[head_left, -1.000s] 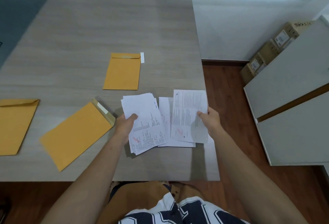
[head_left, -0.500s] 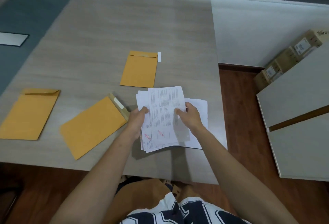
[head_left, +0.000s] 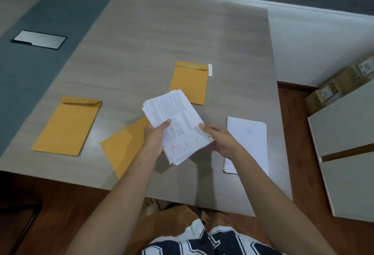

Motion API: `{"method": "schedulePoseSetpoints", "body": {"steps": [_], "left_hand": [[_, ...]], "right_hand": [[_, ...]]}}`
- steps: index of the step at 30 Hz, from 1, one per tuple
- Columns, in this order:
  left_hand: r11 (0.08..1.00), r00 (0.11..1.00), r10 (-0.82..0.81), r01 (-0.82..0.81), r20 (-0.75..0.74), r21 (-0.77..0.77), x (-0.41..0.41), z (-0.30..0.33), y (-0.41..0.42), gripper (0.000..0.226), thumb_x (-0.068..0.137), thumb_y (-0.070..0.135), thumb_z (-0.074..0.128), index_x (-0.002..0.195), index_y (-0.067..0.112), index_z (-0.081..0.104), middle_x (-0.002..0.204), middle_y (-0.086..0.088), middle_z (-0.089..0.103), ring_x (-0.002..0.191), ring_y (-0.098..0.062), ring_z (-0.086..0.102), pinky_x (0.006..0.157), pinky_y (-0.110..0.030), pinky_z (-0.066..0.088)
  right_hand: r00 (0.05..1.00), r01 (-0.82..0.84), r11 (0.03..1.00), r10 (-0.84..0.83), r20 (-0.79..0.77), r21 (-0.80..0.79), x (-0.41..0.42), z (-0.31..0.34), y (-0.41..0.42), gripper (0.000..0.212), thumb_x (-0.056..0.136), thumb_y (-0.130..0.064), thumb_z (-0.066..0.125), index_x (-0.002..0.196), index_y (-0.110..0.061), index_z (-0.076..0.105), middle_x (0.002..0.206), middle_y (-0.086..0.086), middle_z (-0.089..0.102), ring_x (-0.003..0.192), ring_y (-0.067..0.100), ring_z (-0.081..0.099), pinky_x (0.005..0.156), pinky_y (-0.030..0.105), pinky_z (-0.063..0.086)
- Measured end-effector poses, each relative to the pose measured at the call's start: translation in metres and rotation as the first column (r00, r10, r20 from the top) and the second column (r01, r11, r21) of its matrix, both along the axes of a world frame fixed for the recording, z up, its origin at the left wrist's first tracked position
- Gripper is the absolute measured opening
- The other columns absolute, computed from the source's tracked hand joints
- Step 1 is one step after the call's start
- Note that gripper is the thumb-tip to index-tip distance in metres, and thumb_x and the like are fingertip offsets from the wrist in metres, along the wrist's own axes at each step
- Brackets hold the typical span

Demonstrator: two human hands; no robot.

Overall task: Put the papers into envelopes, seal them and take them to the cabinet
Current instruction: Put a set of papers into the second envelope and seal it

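The big table [head_left: 162, 38] fills most of the view, and everything here is told from it. Off its right side stands a pale cabinet [head_left: 344, 133], with brown boxes [head_left: 340, 84] behind it on the floor. Set into the table's far left is a dark gray strip with a metal plate [head_left: 38, 39].

Three yellow envelopes lie flat on the table. The left envelope [head_left: 68, 125] is near the left edge with its flap folded down. The middle envelope [head_left: 123, 145] sits tilted close to the front edge (it looks blurry). The far envelope [head_left: 190, 82] is toward the middle of the table, with a small white strip [head_left: 210, 70] at its top right corner.

A white stack [head_left: 248, 141] of paper lies flat near the table's right edge.

Above the table's front part, both hands hold up a bunch of papers [head_left: 176, 121] with printed words. The left hand [head_left: 154, 139] grips the bunch, thumb on top. The right hand [head_left: 221, 141] pinches its right edge, thumb on top too.
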State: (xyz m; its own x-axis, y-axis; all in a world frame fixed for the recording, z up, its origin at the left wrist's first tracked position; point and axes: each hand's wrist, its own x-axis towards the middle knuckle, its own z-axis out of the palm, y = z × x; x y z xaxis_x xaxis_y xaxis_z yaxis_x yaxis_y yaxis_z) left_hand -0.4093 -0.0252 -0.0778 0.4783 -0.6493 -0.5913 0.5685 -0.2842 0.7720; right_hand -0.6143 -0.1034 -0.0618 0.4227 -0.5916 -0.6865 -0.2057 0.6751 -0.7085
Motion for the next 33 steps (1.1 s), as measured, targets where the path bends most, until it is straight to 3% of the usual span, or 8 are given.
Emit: {"method": "schedulePoseSetpoints", "body": {"steps": [6,8,12,16,19,23,27,33], "left_hand": [[0.995,0.989,0.08,-0.087,-0.128,-0.051,0.021,0.004,-0.005,0.026,0.088,0.007,0.07,0.113,0.013,0.067,0.108,-0.003,0.074,0.1,-0.025,0.071,0.086,-0.047,0.057],[0.995,0.99,0.034,-0.046,-0.133,-0.087,0.024,0.007,-0.004,0.029,0.087,0.005,0.07,0.115,0.012,0.066,0.111,-0.004,0.073,0.102,-0.025,0.07,0.086,-0.045,0.057],[0.99,0.995,-0.025,0.012,-0.095,-0.141,0.049,0.012,0.005,0.036,0.082,-0.003,0.072,0.116,0.008,0.065,0.113,-0.005,0.073,0.102,-0.021,0.07,0.081,-0.038,0.058],[0.976,0.96,-0.197,0.211,0.199,-0.051,0.089,0.019,0.016,0.03,0.078,-0.002,0.075,0.101,0.013,0.062,0.096,-0.001,0.074,0.089,-0.021,0.069,0.065,-0.031,0.053],[0.905,0.814,-0.406,0.422,0.415,0.058,0.107,0.024,0.025,0.031,0.076,-0.004,0.077,0.101,0.01,0.067,0.098,-0.006,0.074,0.089,-0.02,0.07,0.075,-0.035,0.056],[0.881,0.772,-0.463,0.456,0.436,0.128,0.107,0.022,0.04,0.035,0.073,-0.009,0.077,0.099,0.013,0.069,0.093,-0.002,0.071,0.084,-0.015,0.068,0.072,-0.028,0.056],[0.871,0.736,-0.482,0.463,0.475,0.166,0.096,0.007,0.062,0.016,0.06,0.002,0.065,0.075,0.0,0.06,0.07,-0.007,0.055,0.065,-0.015,0.049,0.055,-0.025,0.037],[0.929,0.863,-0.355,0.281,0.359,0.242,0.075,-0.025,0.082,0.041,0.054,-0.001,0.073,0.093,0.007,0.07,0.089,-0.009,0.071,0.082,-0.025,0.067,0.066,-0.035,0.053]], "right_hand": [[0.924,0.196,0.977,-0.212,0.318,0.084,0.053,-0.003,0.034,0.045,0.086,-0.009,0.071,0.129,-0.009,0.058,0.116,0.008,0.07,0.098,0.022,0.07,0.097,0.048,0.051],[0.877,0.323,0.939,-0.342,0.336,0.113,0.07,-0.001,0.038,0.045,0.085,-0.001,0.07,0.128,-0.007,0.058,0.122,0.01,0.068,0.111,0.028,0.065,0.098,0.051,0.05],[0.847,0.466,0.883,-0.464,0.259,0.057,0.073,0.005,0.034,0.035,0.084,0.002,0.07,0.117,-0.006,0.064,0.115,0.009,0.071,0.105,0.028,0.068,0.086,0.047,0.057],[0.927,0.374,0.896,-0.356,0.116,-0.241,0.059,0.004,0.029,0.039,0.083,-0.008,0.074,0.12,-0.007,0.065,0.115,0.006,0.071,0.104,0.022,0.069,0.084,0.038,0.057],[0.962,0.264,0.893,-0.272,0.03,-0.365,0.056,0.003,0.035,0.036,0.082,-0.009,0.075,0.117,-0.006,0.067,0.112,0.007,0.072,0.099,0.02,0.071,0.081,0.034,0.058],[0.978,0.176,0.886,-0.207,-0.026,-0.429,0.06,0.003,0.05,0.03,0.082,-0.01,0.076,0.111,-0.008,0.07,0.105,0.004,0.074,0.095,0.018,0.072,0.081,0.034,0.059],[0.982,0.119,0.883,-0.173,-0.079,-0.454,0.061,-0.008,0.065,0.022,0.076,-0.009,0.082,0.096,-0.01,0.073,0.091,0.002,0.075,0.081,0.01,0.072,0.071,0.026,0.057],[0.972,0.126,0.922,-0.188,-0.141,-0.365,0.065,-0.025,0.085,0.033,0.065,-0.005,0.089,0.093,-0.01,0.073,0.092,0.005,0.074,0.086,0.018,0.072,0.076,0.036,0.061]]}}
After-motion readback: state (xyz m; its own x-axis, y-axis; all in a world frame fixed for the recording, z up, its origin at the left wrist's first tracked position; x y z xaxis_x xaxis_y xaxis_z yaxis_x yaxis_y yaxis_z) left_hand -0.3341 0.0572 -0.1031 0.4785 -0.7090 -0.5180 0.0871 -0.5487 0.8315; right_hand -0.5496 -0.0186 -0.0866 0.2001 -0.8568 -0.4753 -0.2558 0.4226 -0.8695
